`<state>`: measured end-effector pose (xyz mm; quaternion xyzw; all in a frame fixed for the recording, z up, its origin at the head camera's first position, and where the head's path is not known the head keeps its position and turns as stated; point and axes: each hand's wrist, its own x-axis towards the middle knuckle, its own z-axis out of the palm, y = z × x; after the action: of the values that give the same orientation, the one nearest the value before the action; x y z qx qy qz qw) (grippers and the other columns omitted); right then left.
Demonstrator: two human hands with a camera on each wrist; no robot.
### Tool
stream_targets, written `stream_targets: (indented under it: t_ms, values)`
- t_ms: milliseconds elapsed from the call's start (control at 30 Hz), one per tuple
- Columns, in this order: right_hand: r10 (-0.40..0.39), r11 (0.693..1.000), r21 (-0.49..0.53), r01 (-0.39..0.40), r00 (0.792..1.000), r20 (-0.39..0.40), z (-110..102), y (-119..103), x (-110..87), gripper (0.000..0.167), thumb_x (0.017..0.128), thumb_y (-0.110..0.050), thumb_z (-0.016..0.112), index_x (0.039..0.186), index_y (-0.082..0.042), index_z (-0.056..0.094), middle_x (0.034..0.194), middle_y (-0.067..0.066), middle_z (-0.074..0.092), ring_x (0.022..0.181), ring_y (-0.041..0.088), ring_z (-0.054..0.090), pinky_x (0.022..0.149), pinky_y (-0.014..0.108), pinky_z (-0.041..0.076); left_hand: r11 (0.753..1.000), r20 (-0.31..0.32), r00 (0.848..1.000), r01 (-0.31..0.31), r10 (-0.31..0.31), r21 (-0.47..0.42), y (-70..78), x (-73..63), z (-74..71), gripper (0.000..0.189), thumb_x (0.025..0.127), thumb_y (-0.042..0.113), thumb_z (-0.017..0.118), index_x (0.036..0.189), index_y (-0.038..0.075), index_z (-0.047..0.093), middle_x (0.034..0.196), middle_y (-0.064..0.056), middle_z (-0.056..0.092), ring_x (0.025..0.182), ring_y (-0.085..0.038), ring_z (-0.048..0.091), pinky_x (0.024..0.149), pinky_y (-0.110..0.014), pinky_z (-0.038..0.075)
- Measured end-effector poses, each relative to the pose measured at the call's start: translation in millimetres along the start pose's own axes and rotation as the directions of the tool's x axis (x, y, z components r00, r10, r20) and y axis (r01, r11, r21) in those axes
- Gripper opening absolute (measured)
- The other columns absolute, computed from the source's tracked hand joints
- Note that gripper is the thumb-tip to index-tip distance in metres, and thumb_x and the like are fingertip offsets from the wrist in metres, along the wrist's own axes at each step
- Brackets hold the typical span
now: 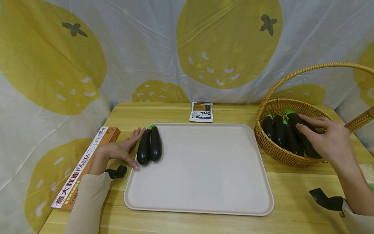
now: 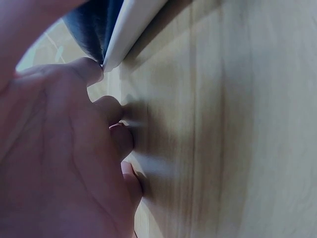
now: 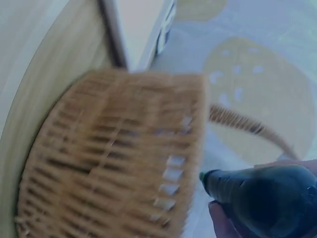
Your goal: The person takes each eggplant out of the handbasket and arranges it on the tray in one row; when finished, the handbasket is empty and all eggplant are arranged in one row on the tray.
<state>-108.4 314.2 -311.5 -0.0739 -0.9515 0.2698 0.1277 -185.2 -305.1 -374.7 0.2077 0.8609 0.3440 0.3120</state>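
The pasta box [image 1: 83, 162], slanted at the left of the counter [image 1: 292, 185], read "PASTA" and "意大利面"; lower down I could make out "Crab" (the rest was covered by the sleeve [image 1: 90, 201]). The print on the one white packet [image 1: 201, 112] behind the tray [image 1: 201, 169] was mostly too small to read. A pale package [image 1: 367, 174] was cut off at the right edge, and the right-wrist view was blurred across the wicker basket [image 1: 277, 156].

Two eggplants [image 1: 156, 144] lay side by side at the tray's upper left. The left hand [image 1: 125, 149] was beside them at the tray's left edge, its grip spread and holding nothing. The right hand [image 1: 328, 138] was over the basket, its grip curled around one dark eggplant [image 1: 295, 120], green cap pointing away from the person. At least three more eggplants [image 1: 279, 130] stood in the basket (the hand hid part of the contents, so the full count could not be told). One hooped handle rose above the basket.
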Motion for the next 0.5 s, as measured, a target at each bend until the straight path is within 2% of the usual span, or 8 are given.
stream_targets:
  t_ms: [33, 133, 233, 333, 400, 500]
  values:
    - [-0.007, 1.0, 0.001, 0.007, 1.0, 0.011, 0, -4, -2.0, 0.054, 0.103, -0.046, 0.06, 0.148, -0.015, 0.058, 0.15, 0.034, 0.051, 0.059, 0.031, 0.05, 0.044, 0.035, 0.027, 1.0, -0.001, 1.0, 0.0, 0.0, -0.002, -0.1, -0.1, 0.0, 0.152, 0.066, 0.021, 0.099, 0.165, 0.013, -0.015, 0.166, -0.025, -0.034, 0.152, -0.048, -0.033, 0.115, -0.079, -0.014]
    - [-0.038, 0.998, 0.042, 0.036, 0.998, 0.049, -1, -15, -8.1, 0.054, 0.102, -0.046, 0.062, 0.147, -0.016, 0.059, 0.148, 0.032, 0.053, 0.076, 0.029, 0.054, 0.047, 0.03, 0.032, 1.0, -0.002, 1.0, 0.0, 0.0, -0.004, -0.3, -0.5, 0.2, 0.152, 0.066, 0.022, 0.099, 0.165, 0.014, -0.015, 0.166, -0.024, -0.034, 0.152, -0.048, -0.033, 0.115, -0.079, -0.014]
    - [-0.086, 0.992, 0.099, 0.08, 0.995, 0.059, 0, -27, -14.3, 0.051, 0.101, -0.041, 0.066, 0.146, -0.018, 0.061, 0.139, 0.024, 0.059, 0.088, 0.02, 0.055, 0.052, 0.026, 0.037, 1.0, -0.002, 1.0, 0.002, -0.002, 0.002, -0.7, -0.6, 0.2, 0.152, 0.066, 0.023, 0.099, 0.165, 0.013, -0.015, 0.166, -0.025, -0.033, 0.152, -0.049, -0.033, 0.115, -0.079, -0.014]
    - [-0.143, 0.979, 0.158, 0.129, 0.987, 0.076, 2, -39, -19.8, 0.047, 0.1, -0.036, 0.069, 0.143, -0.018, 0.064, 0.132, 0.02, 0.06, 0.072, 0.002, 0.051, 0.052, 0.024, 0.041, 1.0, -0.001, 1.0, 0.0, 0.0, 0.018, -1.3, -0.4, 0.0, 0.152, 0.066, 0.025, 0.099, 0.165, 0.012, -0.015, 0.165, -0.026, -0.033, 0.151, -0.051, -0.032, 0.115, -0.079, -0.014]
    - [-0.179, 0.969, 0.186, 0.16, 0.98, 0.087, 5, -49, -22.3, 0.044, 0.1, -0.033, 0.07, 0.141, -0.019, 0.066, 0.135, 0.022, 0.062, 0.074, -0.011, 0.051, 0.053, 0.021, 0.043, 1.0, 0.0, 1.0, -0.003, 0.003, 0.027, -1.8, -0.1, -0.2, 0.152, 0.066, 0.026, 0.099, 0.165, 0.011, -0.015, 0.165, -0.027, -0.033, 0.151, -0.052, -0.032, 0.115, -0.079, -0.015]
    - [-0.227, 0.955, 0.22, 0.199, 0.968, 0.108, 12, -66, -25.6, 0.042, 0.1, -0.032, 0.07, 0.14, -0.02, 0.067, 0.14, 0.024, 0.062, 0.083, -0.012, 0.054, 0.054, 0.021, 0.043, 1.0, 0.002, 1.0, -0.006, 0.006, 0.028, -1.9, 0.0, -0.4, 0.152, 0.066, 0.026, 0.099, 0.165, 0.011, -0.015, 0.165, -0.028, -0.033, 0.151, -0.052, -0.032, 0.115, -0.079, -0.015]
